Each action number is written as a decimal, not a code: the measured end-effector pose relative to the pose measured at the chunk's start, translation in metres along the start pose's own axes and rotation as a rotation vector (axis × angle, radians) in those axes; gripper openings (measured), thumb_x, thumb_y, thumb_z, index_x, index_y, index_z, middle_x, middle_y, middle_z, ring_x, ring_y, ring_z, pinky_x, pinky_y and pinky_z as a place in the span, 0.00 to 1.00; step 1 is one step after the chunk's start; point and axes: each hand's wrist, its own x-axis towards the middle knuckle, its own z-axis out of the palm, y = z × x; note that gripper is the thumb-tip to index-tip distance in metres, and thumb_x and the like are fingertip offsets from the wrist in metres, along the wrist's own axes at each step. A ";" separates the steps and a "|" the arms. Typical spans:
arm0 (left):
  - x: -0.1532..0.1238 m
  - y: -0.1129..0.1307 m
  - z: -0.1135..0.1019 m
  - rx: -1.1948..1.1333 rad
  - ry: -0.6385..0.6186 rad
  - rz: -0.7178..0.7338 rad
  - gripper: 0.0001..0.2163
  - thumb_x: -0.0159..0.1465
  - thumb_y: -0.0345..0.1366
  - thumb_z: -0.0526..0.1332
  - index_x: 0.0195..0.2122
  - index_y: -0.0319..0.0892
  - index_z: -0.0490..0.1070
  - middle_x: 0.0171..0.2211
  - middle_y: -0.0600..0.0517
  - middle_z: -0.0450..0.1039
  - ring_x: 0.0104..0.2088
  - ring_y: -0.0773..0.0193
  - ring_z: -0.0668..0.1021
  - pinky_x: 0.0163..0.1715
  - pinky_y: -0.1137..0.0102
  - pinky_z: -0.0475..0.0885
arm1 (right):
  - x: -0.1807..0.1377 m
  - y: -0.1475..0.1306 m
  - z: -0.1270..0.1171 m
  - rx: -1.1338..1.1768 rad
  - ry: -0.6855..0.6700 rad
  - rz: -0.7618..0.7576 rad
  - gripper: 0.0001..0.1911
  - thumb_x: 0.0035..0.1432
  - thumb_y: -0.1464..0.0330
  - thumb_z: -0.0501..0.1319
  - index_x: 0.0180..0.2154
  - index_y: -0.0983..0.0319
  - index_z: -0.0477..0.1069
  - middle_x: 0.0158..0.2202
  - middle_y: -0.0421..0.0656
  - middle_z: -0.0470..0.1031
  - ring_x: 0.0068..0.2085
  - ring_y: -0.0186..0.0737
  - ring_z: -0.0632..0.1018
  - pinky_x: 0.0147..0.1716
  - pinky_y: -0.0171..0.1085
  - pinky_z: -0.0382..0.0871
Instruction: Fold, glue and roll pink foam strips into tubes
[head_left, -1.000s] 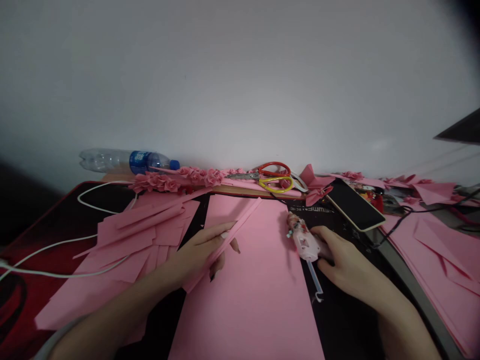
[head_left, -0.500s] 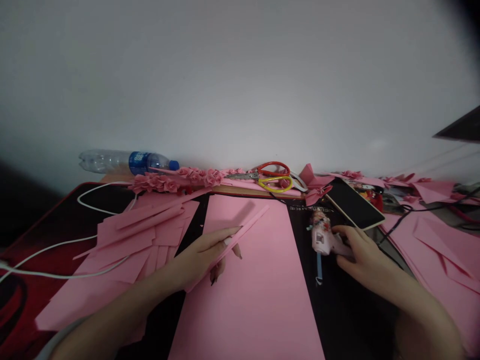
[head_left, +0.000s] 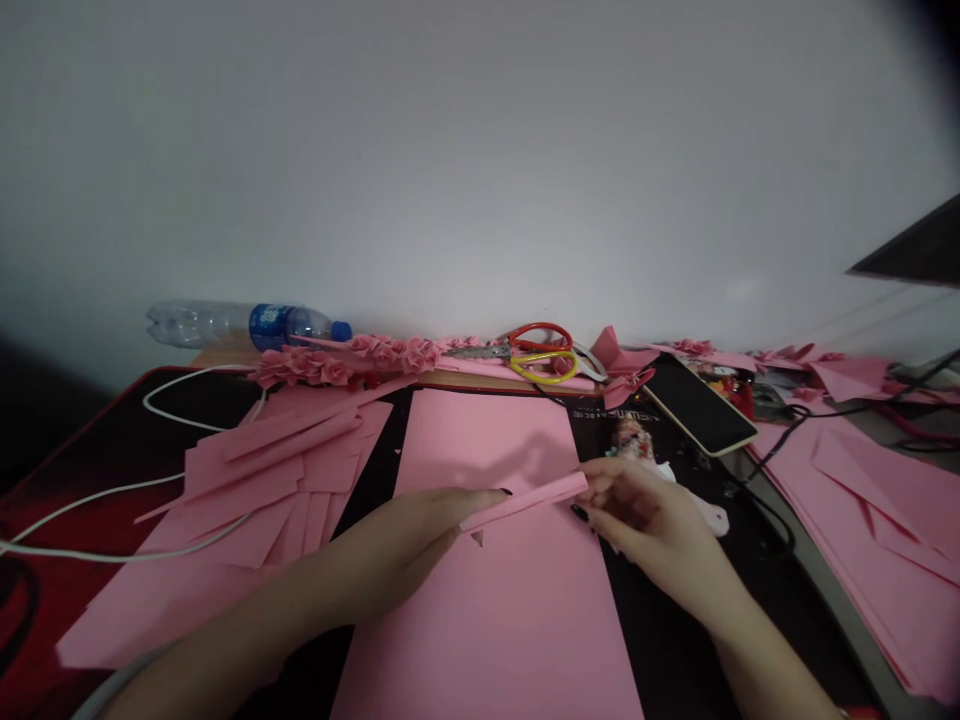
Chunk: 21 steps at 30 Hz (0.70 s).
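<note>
A thin roll of pink paper (head_left: 525, 503) is held slantwise above a large pink sheet (head_left: 495, 630). My left hand (head_left: 405, 545) is closed around its left end, thumb along the top. At the other end, the fingers of my right hand (head_left: 649, 515) pinch the roll's tip. A glue gun (head_left: 709, 513) lies on the black mat just behind my right hand, partly hidden by it. A small scrap of pink paper (head_left: 478, 538) shows just below the roll.
Pink paper pieces (head_left: 255, 480) pile up at left, crossed by a white cable (head_left: 150, 553). Behind are a plastic bottle (head_left: 202, 325), paper roses (head_left: 416, 353) and scissors (head_left: 544, 365). To the right are a phone (head_left: 701, 405), a black cord (head_left: 772, 455) and more pink sheets (head_left: 840, 520).
My right hand has let go of the glue gun, now lying on the mat, and moved left to the paper roll's end. The roll has come down to a flatter slant.
</note>
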 end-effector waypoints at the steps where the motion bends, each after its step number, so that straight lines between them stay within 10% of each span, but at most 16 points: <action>1: 0.000 0.002 0.000 -0.016 -0.008 -0.002 0.20 0.69 0.31 0.46 0.61 0.49 0.61 0.53 0.51 0.71 0.51 0.59 0.73 0.51 0.67 0.66 | 0.000 0.000 0.007 0.071 -0.046 0.049 0.09 0.54 0.69 0.61 0.39 0.61 0.70 0.30 0.41 0.75 0.28 0.35 0.75 0.25 0.31 0.70; 9: 0.003 0.012 0.003 -0.161 -0.061 -0.042 0.22 0.68 0.27 0.46 0.61 0.50 0.60 0.40 0.54 0.74 0.34 0.68 0.74 0.37 0.73 0.69 | 0.001 -0.002 0.035 0.496 -0.289 0.224 0.10 0.53 0.65 0.63 0.28 0.66 0.75 0.25 0.42 0.76 0.20 0.32 0.75 0.18 0.30 0.71; 21: 0.001 0.006 0.004 0.017 -0.045 0.065 0.24 0.67 0.24 0.48 0.61 0.54 0.59 0.55 0.56 0.70 0.52 0.65 0.72 0.52 0.71 0.65 | 0.002 0.004 0.042 0.681 -0.292 0.230 0.11 0.52 0.63 0.67 0.30 0.67 0.78 0.26 0.45 0.78 0.20 0.33 0.77 0.18 0.31 0.73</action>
